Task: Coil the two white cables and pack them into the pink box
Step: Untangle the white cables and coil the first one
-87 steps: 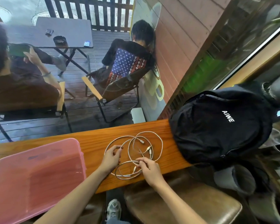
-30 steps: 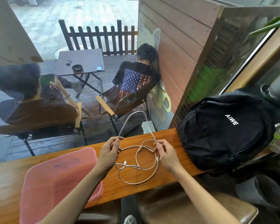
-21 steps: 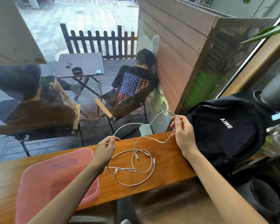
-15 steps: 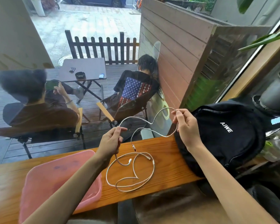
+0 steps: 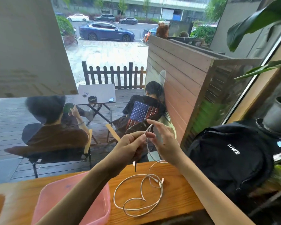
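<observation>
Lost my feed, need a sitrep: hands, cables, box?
Left hand pinching lifted cable; right hand open beside it. Other cable loose on counter. Pink box empty, path unobstructed.

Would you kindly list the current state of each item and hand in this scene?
Left hand: raised, pinching the lifted white cable.
Right hand: raised, fingers spread, holding nothing.
Lifted white cable: partly raised, uncoiled, trailing to the counter.
Second white cable: loose loops on the wooden counter.
Pink box: open, no cable inside.
Black backpack: on the counter, apparently closed.
</observation>
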